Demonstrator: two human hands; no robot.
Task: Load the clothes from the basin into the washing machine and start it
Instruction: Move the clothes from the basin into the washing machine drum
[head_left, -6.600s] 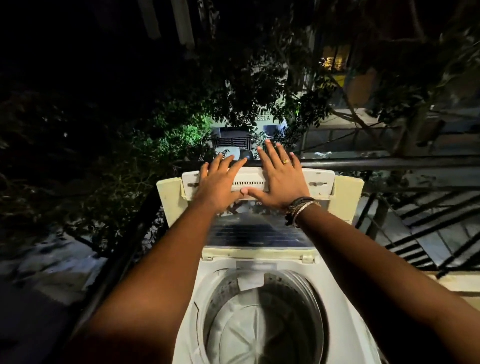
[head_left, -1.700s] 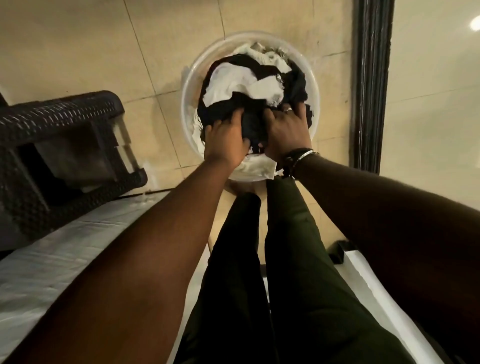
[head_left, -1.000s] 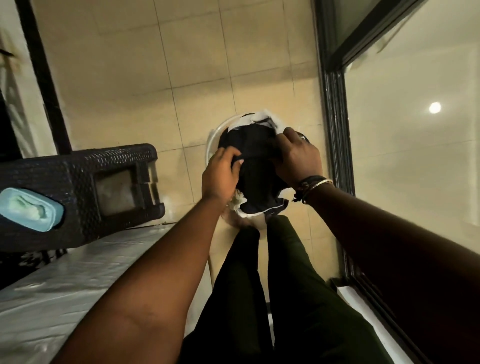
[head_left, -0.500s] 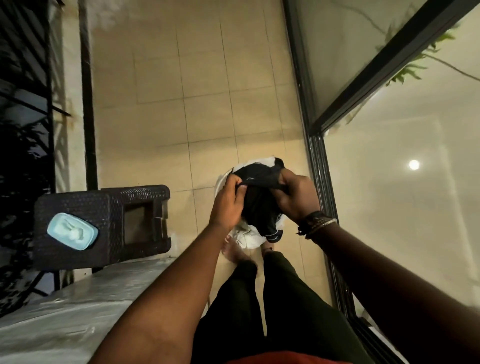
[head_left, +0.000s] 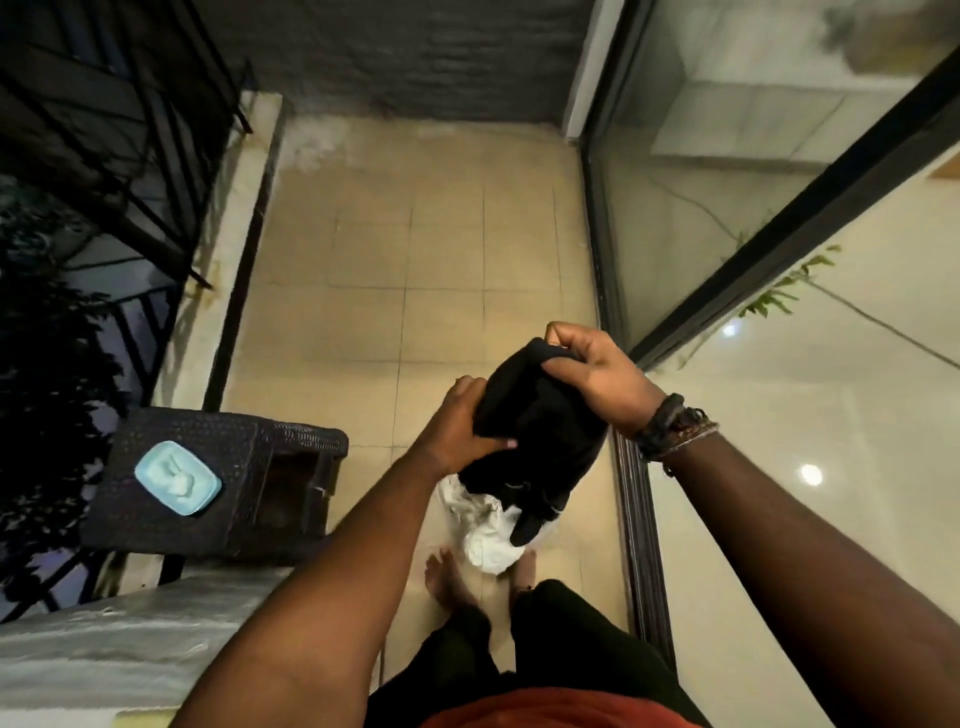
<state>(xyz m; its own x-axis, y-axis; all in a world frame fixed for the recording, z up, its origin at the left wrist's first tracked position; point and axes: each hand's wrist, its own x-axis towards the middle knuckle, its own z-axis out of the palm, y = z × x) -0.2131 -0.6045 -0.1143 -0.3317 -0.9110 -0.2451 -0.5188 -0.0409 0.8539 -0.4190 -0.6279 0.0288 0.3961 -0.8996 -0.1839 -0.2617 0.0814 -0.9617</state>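
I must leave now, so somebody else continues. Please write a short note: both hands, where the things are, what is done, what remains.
Left hand and right hand both grip a black garment, lifted above the floor.
White clothes lie below it, by the bare feet; the basin itself is hidden.
Washing machine: not in view.
Done: first garment picked up.
Left: carry it to the machine, load the other clothes, start it.

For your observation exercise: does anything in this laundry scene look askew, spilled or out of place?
Little stands out. Both hands, left and right, grip the black garment, with white cloth dangling loosely beneath it. A pale stain marks the far floor tiles. The blue soap dish sits on the wicker stool.
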